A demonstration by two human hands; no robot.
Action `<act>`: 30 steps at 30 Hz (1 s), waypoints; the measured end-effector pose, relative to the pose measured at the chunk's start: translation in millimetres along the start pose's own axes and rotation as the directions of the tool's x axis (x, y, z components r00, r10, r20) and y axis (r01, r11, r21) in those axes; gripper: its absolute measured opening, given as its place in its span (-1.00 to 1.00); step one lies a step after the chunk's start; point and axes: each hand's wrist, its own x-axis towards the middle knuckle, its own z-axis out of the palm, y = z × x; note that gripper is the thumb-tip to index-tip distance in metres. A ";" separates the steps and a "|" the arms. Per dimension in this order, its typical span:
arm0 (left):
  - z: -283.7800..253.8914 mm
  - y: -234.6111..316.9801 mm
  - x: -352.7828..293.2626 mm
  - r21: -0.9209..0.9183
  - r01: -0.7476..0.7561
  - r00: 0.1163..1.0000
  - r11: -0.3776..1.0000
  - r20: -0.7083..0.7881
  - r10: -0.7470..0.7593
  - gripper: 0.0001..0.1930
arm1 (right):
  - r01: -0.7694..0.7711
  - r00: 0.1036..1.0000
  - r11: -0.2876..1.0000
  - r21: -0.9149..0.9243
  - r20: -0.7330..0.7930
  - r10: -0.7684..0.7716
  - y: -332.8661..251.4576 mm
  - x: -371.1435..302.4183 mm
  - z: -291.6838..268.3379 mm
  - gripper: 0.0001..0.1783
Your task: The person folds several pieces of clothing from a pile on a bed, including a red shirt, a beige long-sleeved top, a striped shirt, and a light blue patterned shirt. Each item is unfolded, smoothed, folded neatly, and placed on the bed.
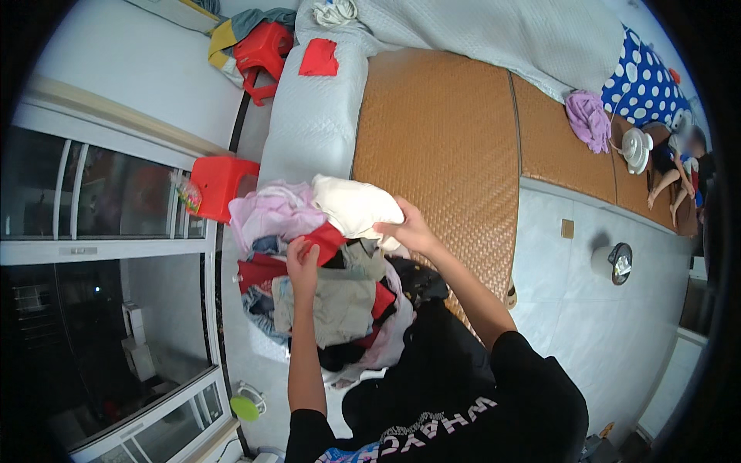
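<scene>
My right hand [409, 229] is closed on the edge of a cream-white cloth [355, 204], thumb on top, which lies bunched over the far side of a clothes pile. To its left my left hand [302, 261] has its fingers curled at the edge of a red cloth [327, 241]. A pale pink cloth [274, 207] sits beyond that hand. Nearer to me in the heap are a grey-beige garment [340, 309], a dark red garment [261, 272], and blue denim [262, 312]. What lies under the top layer is hidden.
A bed with a brown woven mat [436, 131] stretches ahead, with a folded red cloth [319, 58] on its pale padded side. Two red stools [214, 187] stand at left by the window. A white fan [637, 150], a seated person, and a bin [614, 264] are at right.
</scene>
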 end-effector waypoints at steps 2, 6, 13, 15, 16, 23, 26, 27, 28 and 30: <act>18.9 -4.9 40.2 0.400 -0.197 0.974 0.895 -0.026 0.226 -0.46 | -0.045 0.993 0.953 -0.301 -0.121 0.009 26.5 47.4 -29.7 -0.49; 32.2 -77.6 105.9 0.823 -0.180 0.976 0.538 0.079 0.205 -0.30 | -0.169 0.986 0.846 -0.506 -0.076 0.151 13.1 115.6 -56.2 -0.42; 60.6 -142.5 137.1 0.858 -0.033 0.992 0.512 -0.033 0.118 -0.27 | -0.202 0.979 0.961 -0.191 -0.042 0.197 27.1 317.6 -49.9 -0.43; 62.2 -157.6 143.9 0.858 -0.013 0.988 0.514 -0.067 0.137 -0.25 | -0.142 0.987 0.986 -0.090 0.067 0.148 21.6 379.9 -32.6 -0.41; 61.8 -154.0 145.2 0.839 0.019 0.992 0.543 -0.082 0.092 -0.33 | -0.155 0.982 0.968 -0.196 0.080 0.173 12.3 410.1 -16.2 -0.38; 61.1 -183.8 146.2 0.803 -0.092 0.974 0.588 -0.050 0.221 -0.35 | 0.007 0.995 0.518 -0.855 -0.045 -0.088 29.1 559.6 2.6 -0.18; 57.7 -189.5 145.9 0.791 -0.137 0.963 0.597 -0.036 0.268 -0.36 | 0.108 0.920 0.085 -0.991 0.067 -0.387 40.1 557.6 8.3 -0.27; 55.1 -187.9 146.1 0.789 -0.150 0.957 0.596 -0.034 0.287 -0.38 | 0.232 0.877 0.065 -0.971 0.180 -0.445 43.3 556.9 8.6 -0.34; 54.4 -185.7 146.4 0.789 -0.158 0.952 0.593 -0.038 0.304 -0.39 | 0.307 0.844 0.015 -0.951 0.266 -0.466 39.2 557.3 15.1 -0.36; 56.4 -180.9 148.4 0.806 -0.141 0.949 0.574 -0.056 0.311 -0.39 | 0.449 0.758 -0.086 -0.890 0.430 -0.490 30.2 559.6 27.7 -0.42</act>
